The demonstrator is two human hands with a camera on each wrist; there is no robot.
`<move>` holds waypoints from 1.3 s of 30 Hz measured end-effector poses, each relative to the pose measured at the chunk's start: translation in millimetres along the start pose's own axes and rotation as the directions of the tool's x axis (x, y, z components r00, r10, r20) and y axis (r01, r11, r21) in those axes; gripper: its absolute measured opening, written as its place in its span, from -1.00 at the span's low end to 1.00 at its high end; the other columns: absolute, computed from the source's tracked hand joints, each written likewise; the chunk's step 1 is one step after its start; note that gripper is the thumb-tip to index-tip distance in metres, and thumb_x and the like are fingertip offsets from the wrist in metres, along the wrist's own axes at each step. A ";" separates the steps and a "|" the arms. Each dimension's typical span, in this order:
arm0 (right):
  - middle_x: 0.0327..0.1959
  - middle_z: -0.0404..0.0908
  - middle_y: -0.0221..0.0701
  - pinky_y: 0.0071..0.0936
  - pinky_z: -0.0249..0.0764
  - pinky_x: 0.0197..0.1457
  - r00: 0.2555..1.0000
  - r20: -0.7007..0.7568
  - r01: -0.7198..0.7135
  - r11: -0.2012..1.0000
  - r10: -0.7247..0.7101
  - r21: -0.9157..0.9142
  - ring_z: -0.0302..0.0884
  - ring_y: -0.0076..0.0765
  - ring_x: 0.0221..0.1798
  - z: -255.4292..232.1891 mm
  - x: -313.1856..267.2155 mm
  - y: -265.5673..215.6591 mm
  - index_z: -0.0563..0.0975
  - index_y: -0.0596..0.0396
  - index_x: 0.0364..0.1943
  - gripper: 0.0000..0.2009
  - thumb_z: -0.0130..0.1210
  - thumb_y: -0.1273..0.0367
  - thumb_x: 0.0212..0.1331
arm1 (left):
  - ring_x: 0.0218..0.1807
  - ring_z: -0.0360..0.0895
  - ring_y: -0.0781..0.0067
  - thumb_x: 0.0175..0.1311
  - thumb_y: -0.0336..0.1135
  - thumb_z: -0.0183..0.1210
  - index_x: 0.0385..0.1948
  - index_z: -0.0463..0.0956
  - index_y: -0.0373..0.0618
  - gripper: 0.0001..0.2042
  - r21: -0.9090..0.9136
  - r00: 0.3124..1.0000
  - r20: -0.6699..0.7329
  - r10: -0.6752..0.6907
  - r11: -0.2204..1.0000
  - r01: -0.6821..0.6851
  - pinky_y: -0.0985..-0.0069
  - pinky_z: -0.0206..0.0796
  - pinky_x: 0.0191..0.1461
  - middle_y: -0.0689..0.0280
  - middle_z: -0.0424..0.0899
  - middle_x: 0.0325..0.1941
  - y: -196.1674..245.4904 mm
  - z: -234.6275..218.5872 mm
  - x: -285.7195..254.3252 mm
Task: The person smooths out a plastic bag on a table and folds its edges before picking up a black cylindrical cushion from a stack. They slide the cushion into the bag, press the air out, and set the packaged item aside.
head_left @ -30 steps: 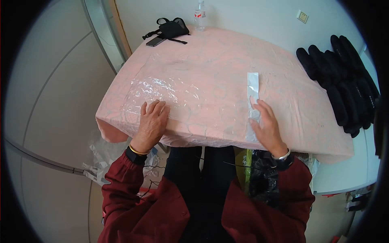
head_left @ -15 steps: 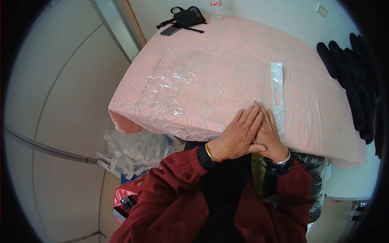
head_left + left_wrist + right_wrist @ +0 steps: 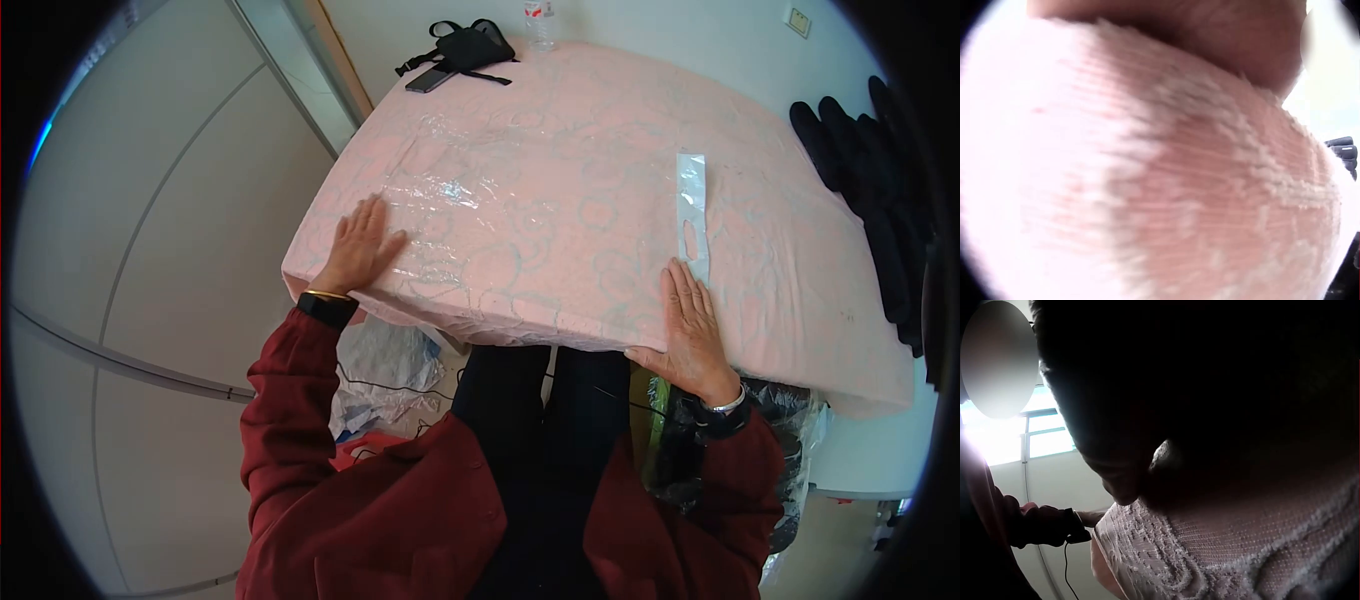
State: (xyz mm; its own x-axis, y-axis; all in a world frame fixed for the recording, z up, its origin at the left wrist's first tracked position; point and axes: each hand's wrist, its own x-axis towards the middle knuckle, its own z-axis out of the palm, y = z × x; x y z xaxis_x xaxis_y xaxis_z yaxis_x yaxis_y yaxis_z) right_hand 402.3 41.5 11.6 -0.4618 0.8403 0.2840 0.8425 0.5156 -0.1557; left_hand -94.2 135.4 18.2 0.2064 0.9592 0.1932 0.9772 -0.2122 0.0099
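Left hand: I see it flat, fingers straight and spread, palm pressing the left edge of the bag; it grips nothing. Right hand: flat as well, fingers extended, pressing the bag's near right corner just below the handle strip. The bag is clear plastic, lying spread across the pink cloth on the counter, hands well apart at its two ends. The wrist views show only cloth weave at close range.

Step in hand, as I judge it: smoothing the bag flat. The next move calls for even outward strokes with both palms, keeping the film taut and uncreased.

Further out: a black pouch and a bottle at the far edge, dark items at right.
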 end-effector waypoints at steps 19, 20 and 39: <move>-0.01 0.42 -0.13 -0.22 0.54 -0.20 0.988 0.001 -0.152 0.969 0.154 0.197 0.53 -0.05 -0.10 -5.7 -26.8 -106.2 0.41 0.17 0.11 -0.55 0.22 0.43 0.11 | -0.22 0.56 0.50 0.38 -0.41 0.18 0.37 0.25 -0.18 -0.47 -0.946 0.971 -0.194 0.140 0.235 -0.223 0.51 0.44 -0.12 0.28 0.61 -0.19 211.7 11.1 -85.6; -0.01 0.42 -0.13 -0.22 0.54 -0.20 0.986 -0.004 -0.164 0.969 0.168 0.187 0.53 -0.05 -0.10 -3.2 -26.3 -113.2 0.41 0.17 0.11 -0.55 0.22 0.43 0.11 | -0.21 0.56 0.54 0.40 -0.43 0.15 0.38 0.24 -0.17 -0.48 -0.970 0.977 -0.168 0.129 0.157 -0.187 0.54 0.43 -0.11 0.31 0.62 -0.17 217.6 16.7 -80.1; 0.36 0.25 0.03 0.06 0.15 0.45 0.949 0.236 -0.289 0.880 0.210 0.378 0.13 0.21 0.45 -34.1 -30.8 -67.6 0.37 0.25 0.25 -0.27 0.38 0.17 -0.01 | -0.23 0.57 0.36 0.04 -0.57 0.36 0.07 0.51 -0.16 -0.52 -0.504 0.925 -0.380 0.008 0.837 -0.214 0.53 0.48 -0.27 0.15 0.51 0.09 111.4 -11.8 -55.8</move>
State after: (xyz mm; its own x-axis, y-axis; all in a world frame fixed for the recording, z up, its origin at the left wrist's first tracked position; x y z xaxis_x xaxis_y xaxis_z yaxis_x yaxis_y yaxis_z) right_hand 369.0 -24.9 45.7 -0.3266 0.9451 0.0136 0.7696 0.2743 -0.5766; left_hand 2.5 56.0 20.1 0.1799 0.8147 0.5513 0.7477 -0.4774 0.4615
